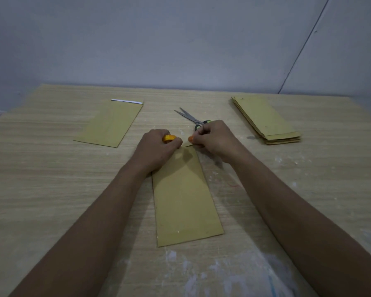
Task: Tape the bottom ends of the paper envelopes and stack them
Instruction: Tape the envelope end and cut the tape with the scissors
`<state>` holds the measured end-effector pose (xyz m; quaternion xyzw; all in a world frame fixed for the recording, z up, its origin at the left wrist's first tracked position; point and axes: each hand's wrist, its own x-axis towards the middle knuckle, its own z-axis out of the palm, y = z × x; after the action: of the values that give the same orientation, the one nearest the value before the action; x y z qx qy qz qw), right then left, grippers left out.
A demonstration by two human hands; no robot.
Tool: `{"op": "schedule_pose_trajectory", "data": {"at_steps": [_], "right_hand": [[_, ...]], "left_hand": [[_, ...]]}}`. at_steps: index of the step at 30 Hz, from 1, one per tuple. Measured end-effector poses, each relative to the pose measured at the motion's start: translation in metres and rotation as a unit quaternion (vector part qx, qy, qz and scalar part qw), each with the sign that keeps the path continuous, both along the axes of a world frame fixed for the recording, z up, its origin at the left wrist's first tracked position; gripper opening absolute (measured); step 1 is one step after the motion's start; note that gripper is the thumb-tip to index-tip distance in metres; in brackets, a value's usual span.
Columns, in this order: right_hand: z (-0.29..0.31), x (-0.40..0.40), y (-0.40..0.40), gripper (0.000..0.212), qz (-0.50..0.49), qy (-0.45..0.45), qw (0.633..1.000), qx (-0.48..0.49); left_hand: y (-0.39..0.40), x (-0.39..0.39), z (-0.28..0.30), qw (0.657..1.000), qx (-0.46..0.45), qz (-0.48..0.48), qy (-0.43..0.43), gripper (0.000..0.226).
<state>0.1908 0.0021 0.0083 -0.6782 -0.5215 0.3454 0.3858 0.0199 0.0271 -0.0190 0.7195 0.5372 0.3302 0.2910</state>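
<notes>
My left hand gripped an orange tape roll at the far end of a brown paper envelope lying flat on the wooden table, while my right hand pinched the tape's free end. Scissors lay just beyond; one envelope sat far left, a stack of envelopes far right.

desk: pale wood grain, white smears along its near edge
wall: plain grey, behind the desk's far edge
seam: dark slanted line on the wall, far right
</notes>
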Motion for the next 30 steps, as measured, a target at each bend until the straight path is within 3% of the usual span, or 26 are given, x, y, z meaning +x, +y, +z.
{"op": "schedule_pose_trajectory", "data": {"at_steps": [4,9,30], "right_hand": [[-0.003,0.001,0.003,0.006,-0.017,0.003,1.000,-0.007],[-0.002,0.002,0.005,0.010,-0.021,-0.031,0.999,-0.029],[0.000,-0.010,-0.002,0.013,-0.029,-0.178,0.984,-0.003]], "left_hand": [[0.000,0.002,0.000,1.000,0.001,-0.007,-0.024,0.037],[0.000,0.007,0.000,0.999,0.044,0.016,0.008,0.046],[0.000,0.015,-0.006,0.994,0.080,0.037,0.067,0.036]]}}
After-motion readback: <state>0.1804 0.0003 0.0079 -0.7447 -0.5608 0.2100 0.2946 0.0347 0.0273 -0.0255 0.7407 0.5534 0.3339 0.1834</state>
